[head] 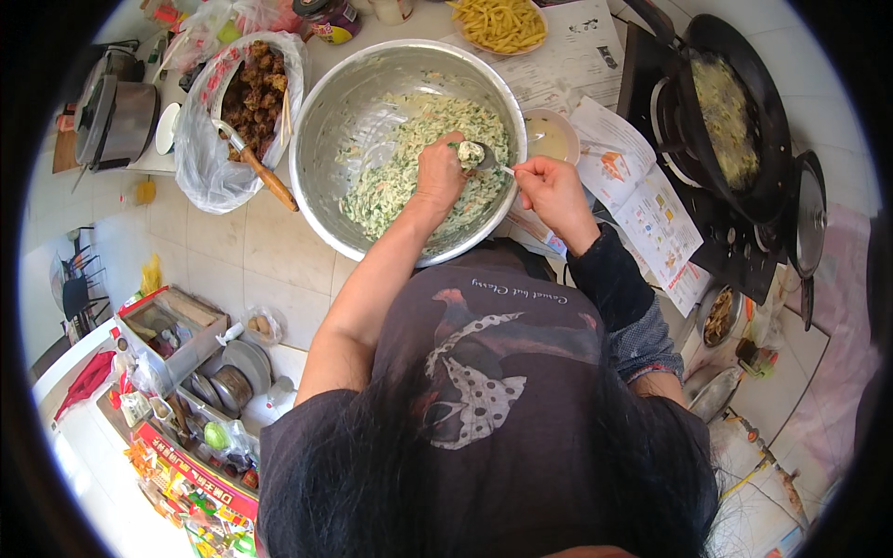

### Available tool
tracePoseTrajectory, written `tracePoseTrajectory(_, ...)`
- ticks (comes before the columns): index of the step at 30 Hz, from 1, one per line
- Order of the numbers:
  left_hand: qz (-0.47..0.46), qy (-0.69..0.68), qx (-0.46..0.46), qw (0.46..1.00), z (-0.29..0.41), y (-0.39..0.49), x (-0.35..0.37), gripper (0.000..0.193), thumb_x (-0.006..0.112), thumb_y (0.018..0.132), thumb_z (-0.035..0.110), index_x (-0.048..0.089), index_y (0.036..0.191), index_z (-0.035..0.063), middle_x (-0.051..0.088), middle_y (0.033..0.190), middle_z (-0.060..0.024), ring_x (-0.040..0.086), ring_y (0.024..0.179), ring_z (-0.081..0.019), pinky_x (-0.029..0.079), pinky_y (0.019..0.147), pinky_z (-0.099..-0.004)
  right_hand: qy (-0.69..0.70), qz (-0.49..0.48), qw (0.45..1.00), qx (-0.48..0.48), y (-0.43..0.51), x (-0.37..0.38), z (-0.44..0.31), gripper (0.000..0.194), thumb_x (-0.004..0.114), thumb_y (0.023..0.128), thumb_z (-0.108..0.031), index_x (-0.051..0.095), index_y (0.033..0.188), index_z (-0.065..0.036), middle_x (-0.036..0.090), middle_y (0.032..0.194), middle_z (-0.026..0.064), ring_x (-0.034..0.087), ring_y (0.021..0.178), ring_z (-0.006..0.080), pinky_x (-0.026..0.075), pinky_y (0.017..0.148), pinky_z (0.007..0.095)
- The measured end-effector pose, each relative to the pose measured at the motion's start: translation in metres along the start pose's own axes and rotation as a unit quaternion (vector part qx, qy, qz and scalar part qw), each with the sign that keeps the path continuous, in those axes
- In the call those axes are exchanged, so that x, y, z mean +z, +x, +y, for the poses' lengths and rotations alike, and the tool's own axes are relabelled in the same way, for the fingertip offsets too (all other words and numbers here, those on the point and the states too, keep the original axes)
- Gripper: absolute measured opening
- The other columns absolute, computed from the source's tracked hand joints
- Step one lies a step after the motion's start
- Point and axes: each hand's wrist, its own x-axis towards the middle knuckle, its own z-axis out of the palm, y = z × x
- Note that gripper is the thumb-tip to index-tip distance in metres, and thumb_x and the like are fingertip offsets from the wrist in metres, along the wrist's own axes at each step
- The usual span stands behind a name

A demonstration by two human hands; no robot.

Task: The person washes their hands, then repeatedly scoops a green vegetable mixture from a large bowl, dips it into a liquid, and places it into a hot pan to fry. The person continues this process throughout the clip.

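A large metal mixing bowl [317, 174] holds a mass of pale shreds with chopped greens [391, 188]. Over that mixture, my left hand [441, 167] is curled, with a lump of the mixture [471, 154] at its thumb side; whether the fingers grip the lump cannot be told. My right hand [554, 195] pinches the thin handle of a metal spoon [487, 157] at the bowl's right rim. The spoon's head is against the lump. Behind my right hand stands a small pink bowl of pale liquid [551, 139].
To the right, a black wok [774, 132] with food frying in oil sits on the gas stove [732, 258]. Open printed leaflets [649, 209] lie between. Left is a plastic-lined container [192, 153] of browned fried pieces with a wooden-handled ladle [268, 178]. A plate of yellow strips [501, 24] stands behind.
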Motion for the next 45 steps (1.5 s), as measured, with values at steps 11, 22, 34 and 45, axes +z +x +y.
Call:
tracePoseTrajectory(11,-0.054,-0.003,-0.017,0.998,0.009,0.006,-0.009,0.032,0.075,0.061,0.003,0.062,0.090,0.0012,0.064,0.079,-0.0207,0.062,0.075,-0.0393,0.050,0.065,-0.0421,0.254,-0.058,0.951,0.169,-0.001,-0.029,0.008,0.012,0.058,0.089,-0.011,0.059,0.093,0.000,0.049,0.058,-0.0010,0.031,0.038,0.0015,0.020,0.033,0.0186)
tracePoseTrajectory(22,-0.024,0.002,0.085,0.996,0.012,0.004,-0.006,0.034,0.074,0.067,0.018,0.057,0.092,0.0022,0.057,0.091,-0.0178,0.053,0.090,-0.0368,0.042,0.081,-0.0422,0.227,0.109,0.964,-0.082,-0.088,-0.156,-0.068,0.012,0.060,0.088,-0.009,0.065,0.093,0.001,0.051,0.057,-0.0016,0.040,0.044,0.0030,0.025,0.038,0.0177)
tracePoseTrajectory(34,-0.036,0.015,0.068,0.997,0.015,-0.003,-0.008,0.043,0.072,0.068,0.015,0.055,0.105,0.0000,0.053,0.101,-0.0195,0.049,0.099,-0.0366,0.038,0.089,-0.0435,-0.178,0.470,0.865,-0.010,-0.062,-0.412,-0.055,0.014,0.060,0.078,-0.015,0.064,0.076,-0.002,0.062,0.065,0.0088,0.051,0.044,0.0160,0.038,0.044,0.0301)
tracePoseTrajectory(45,-0.025,-0.003,0.055,0.998,0.008,-0.017,-0.007,0.056,0.067,0.068,0.017,0.050,0.119,-0.0002,0.053,0.113,-0.0217,0.048,0.107,-0.0387,0.036,0.095,-0.0449,-0.603,0.504,0.606,-0.120,-0.051,-0.380,-0.089,0.017,0.052,0.086,-0.015,0.064,0.090,-0.004,0.065,0.076,0.0160,0.064,0.073,0.0360,0.050,0.065,0.0447)
